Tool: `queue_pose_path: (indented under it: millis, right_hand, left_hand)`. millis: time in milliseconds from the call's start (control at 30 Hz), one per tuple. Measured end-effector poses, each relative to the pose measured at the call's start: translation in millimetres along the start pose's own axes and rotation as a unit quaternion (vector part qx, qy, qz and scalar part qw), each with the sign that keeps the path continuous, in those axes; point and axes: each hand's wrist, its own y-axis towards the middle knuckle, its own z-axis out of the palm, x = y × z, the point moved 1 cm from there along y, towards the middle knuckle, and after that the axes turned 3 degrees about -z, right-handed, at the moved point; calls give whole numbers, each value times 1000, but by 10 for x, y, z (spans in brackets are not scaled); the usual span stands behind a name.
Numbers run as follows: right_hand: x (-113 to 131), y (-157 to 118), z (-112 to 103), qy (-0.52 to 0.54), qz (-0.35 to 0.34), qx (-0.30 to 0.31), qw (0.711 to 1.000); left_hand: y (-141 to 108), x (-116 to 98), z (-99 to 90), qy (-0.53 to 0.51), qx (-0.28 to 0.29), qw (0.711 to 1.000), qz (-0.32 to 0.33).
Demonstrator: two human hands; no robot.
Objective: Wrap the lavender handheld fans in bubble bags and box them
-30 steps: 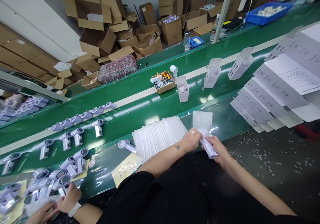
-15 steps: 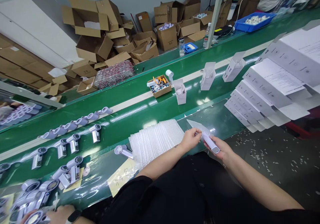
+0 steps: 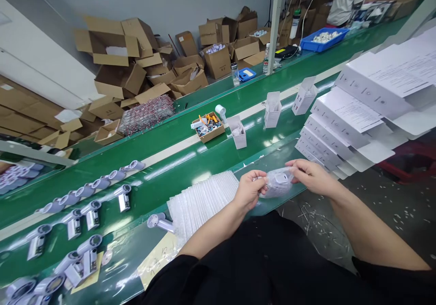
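Note:
Between my hands is a clear bubble-wrap bag (image 3: 277,188) with a pale handheld fan (image 3: 280,178) inside it; only the fan's end shows clearly. My left hand (image 3: 251,188) pinches the bag's left edge, and my right hand (image 3: 308,174) grips its upper right edge. Just left of my left hand lies a fanned stack of bubble-wrap bags (image 3: 204,200). Another handheld fan (image 3: 161,222) rests against the left end of that stack, beside a yellow paper with handwriting (image 3: 155,259).
Several lavender fans (image 3: 91,214) lie along the green conveyor (image 3: 163,171) at left. Small white boxes (image 3: 237,135) and a carton of parts (image 3: 211,132) stand ahead. Opened white boxes (image 3: 354,110) are stacked at right. Cardboard boxes (image 3: 119,78) pile up behind.
The fan has gone from my right hand into the bubble-wrap bag. My right hand has moved up to the bag's edge. A co-worker's hands at lower left have left the view.

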Motion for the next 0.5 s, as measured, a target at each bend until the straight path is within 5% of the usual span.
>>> queue_pose_path:
  millis: [133, 267, 333, 400, 467, 500]
  right_hand:
    - [91, 16, -57, 115, -15, 47, 992]
    - [146, 121, 197, 291, -4, 76, 954]
    - [152, 141, 300, 306, -5, 74, 949]
    - [114, 107, 224, 257, -32, -23, 966]
    - [18, 25, -62, 159, -57, -250, 953]
    - [-46, -23, -250, 97, -58, -376, 920]
  left_hand:
    - [64, -223, -237, 169, 125, 975, 75]
    - [176, -280, -209, 402, 176, 867, 237]
    - [235, -210, -114, 443, 159, 838, 277]
    - [280, -137, -74, 441, 86, 843, 295]
    - [294, -103, -123, 409, -9, 868, 281]
    - [287, -104, -169, 385, -42, 883, 264]
